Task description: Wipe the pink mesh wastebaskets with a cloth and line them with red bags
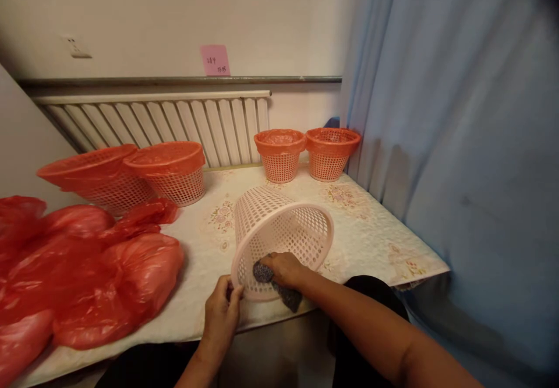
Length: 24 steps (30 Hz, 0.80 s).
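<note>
A pale pink perforated plastic basket [262,207] lies tilted on its side near the table's front edge, its mouth turned toward me. My left hand [222,309] grips the basket's rim at the lower left, thumb and fingers pinched on it. Just inside the mouth, my right hand [286,270] is closed on a dark grey speckled cloth [289,297]. One bunched part of the cloth rests against the inner wall; another end hangs below the hand over the rim.
Two baskets with red liners [282,158] stand at the back; two more [174,172] stand at the left. Filled-looking red plastic bags [109,277] cover the table's left side. A blue curtain [437,143] hangs at the right. A radiator [174,123] is behind the flowered tablecloth [367,236].
</note>
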### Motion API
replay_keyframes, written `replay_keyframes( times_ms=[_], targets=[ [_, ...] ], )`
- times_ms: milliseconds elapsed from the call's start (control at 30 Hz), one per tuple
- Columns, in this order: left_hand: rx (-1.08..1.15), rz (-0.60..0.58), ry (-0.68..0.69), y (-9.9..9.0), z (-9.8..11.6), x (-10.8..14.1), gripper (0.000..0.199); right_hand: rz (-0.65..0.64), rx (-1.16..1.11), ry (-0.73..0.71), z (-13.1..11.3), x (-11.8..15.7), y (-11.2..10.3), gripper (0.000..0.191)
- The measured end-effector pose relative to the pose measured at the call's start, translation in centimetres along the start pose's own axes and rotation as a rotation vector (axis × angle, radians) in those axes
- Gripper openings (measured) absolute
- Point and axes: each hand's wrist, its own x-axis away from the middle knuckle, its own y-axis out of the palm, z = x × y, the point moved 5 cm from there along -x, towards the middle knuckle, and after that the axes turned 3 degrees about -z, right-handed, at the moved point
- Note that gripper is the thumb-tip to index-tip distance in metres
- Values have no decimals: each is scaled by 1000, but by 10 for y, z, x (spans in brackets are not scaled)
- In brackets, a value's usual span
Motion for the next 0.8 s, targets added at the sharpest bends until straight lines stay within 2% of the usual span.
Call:
replay_keyframes(
  times_ms=[100,167,267,400,533,667,800],
  targets=[
    [-11,11,39,-18,17,-12,18,9,101,32,13,-1,-7,29],
    [11,-11,46,-20,22,-13,19,23,144,57,18,0,-14,29],
    [50,-57,42,-7,20,-7,18,27,173,68,20,3,-17,30],
    [56,-98,-18,15,7,5,16,6,167,29,13,7,-10,33],
    [29,-46,-12,10,5,4,22,15,138,29,11,10,-8,32],
    [85,-64,9,-3,15,-5,26,103,79,129,22,16,-24,25],
    [172,-119,25,-10,28,-8,26,261,-51,284,38,20,-46,31]
  ],
)
